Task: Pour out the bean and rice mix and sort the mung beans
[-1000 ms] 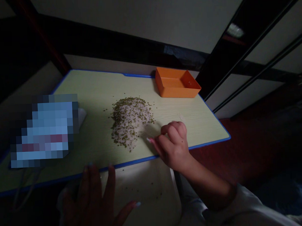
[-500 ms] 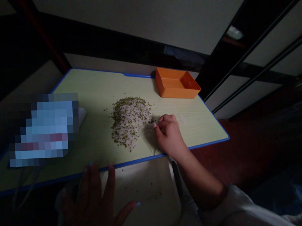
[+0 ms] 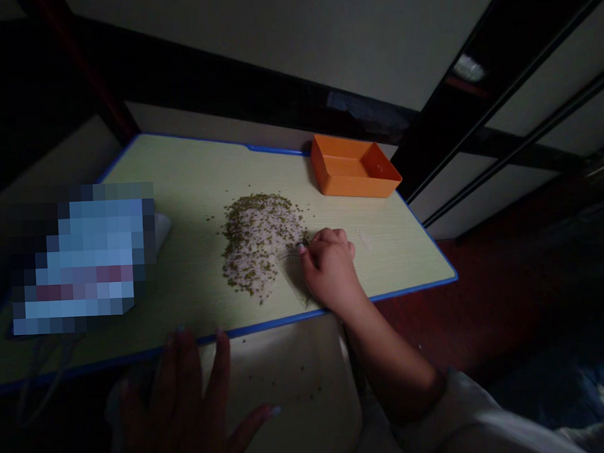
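Observation:
A heap of mixed white rice and small green beans (image 3: pixel 257 242) lies in the middle of a pale table with a blue rim (image 3: pixel 190 184). My right hand (image 3: pixel 328 269) rests on the table at the heap's right edge, fingers curled and pinched at the grains; what they hold is too small to make out. My left hand (image 3: pixel 190 405) lies flat with fingers spread on a pale surface below the table's front edge. An orange tray (image 3: pixel 354 167) stands at the table's back right.
A blurred-out blue object (image 3: pixel 83 256) occupies the table's left side. A few white grains (image 3: pixel 365 239) lie to the right of my right hand. Dark bars and a wall stand behind the table. Scattered beans dot the pale surface (image 3: pixel 293 374) below the table.
My right hand has moved up and left from near the table's front edge to the right edge of the heap. My left hand has stayed put.

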### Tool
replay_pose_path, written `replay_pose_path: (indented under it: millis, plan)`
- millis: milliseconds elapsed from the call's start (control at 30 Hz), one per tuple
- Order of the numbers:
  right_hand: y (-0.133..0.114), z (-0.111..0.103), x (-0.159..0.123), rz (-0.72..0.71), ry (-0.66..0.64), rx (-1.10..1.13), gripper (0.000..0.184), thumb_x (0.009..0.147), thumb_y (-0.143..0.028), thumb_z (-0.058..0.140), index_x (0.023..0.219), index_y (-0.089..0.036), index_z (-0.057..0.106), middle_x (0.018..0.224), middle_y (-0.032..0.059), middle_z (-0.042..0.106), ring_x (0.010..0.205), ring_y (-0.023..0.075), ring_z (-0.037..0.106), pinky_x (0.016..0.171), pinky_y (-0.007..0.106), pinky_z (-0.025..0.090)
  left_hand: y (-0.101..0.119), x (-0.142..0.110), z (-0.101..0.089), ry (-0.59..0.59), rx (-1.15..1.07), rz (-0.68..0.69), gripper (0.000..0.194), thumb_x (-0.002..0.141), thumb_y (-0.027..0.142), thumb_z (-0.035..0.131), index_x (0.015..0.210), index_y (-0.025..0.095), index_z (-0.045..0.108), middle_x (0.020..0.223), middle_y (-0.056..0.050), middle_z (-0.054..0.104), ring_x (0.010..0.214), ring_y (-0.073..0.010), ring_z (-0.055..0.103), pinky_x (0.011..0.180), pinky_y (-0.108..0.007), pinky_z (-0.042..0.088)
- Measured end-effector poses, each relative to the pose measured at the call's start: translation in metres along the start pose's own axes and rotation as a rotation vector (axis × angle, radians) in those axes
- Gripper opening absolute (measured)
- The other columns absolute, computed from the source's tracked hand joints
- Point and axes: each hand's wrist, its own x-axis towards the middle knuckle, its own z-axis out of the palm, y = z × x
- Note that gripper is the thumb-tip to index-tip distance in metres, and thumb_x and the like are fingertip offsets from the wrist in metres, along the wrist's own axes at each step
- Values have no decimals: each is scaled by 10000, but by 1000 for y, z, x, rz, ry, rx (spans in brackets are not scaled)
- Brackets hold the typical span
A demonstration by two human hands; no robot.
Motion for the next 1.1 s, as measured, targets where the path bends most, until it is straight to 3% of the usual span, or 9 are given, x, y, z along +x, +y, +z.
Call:
replay_pose_path:
  millis: [200, 467, 767, 967, 1100]
  plan:
    - [5, -3, -2, 20, 21, -45, 298, 930, -280, 497, 690, -173, 636, 957, 95, 630, 981, 256, 465, 713, 357, 264, 0, 0, -2, -18, 12, 1, 873, 871, 580, 377, 1517, 130, 0, 1636, -244, -131, 1527, -434, -35, 1140, -783, 62]
    - [22, -8, -4, 68, 60, -93, 288, 929, -278, 511, 694, -171, 636, 941, 96, 645, 964, 253, 471, 722, 352, 256, 0, 2, -1, -6, 0, 7, 870, 867, 585, 373, 1518, 147, -4, 1640, -219, -149, 1526, -437, -21, 1133, -792, 67]
    - [47, -14, -5, 122, 137, -65, 293, 917, -264, 517, 646, -183, 592, 912, 89, 653, 947, 251, 481, 717, 348, 268, -1, 2, -2, 9, 30, 29, 903, 847, 549, 436, 1515, 110, 16, 1629, -278, -96, 1516, -475, 17, 1110, -809, 130]
    - [54, -18, -2, 119, 155, 150, 364, 924, -283, 499, 567, -210, 504, 788, 55, 604, 879, 217, 509, 777, 343, 356, 0, 0, 1, 53, -14, -10, 859, 857, 563, 405, 1522, 152, 48, 1645, -236, -64, 1533, -412, -6, 1146, -774, 94]
    - [48, -17, -3, 93, 162, 159, 359, 921, -284, 504, 569, -212, 499, 797, 55, 607, 875, 216, 504, 797, 349, 365, 1, 0, 3, 64, -49, -39, 840, 858, 574, 396, 1523, 195, 48, 1653, -208, -43, 1536, -393, 23, 1160, -762, 72]
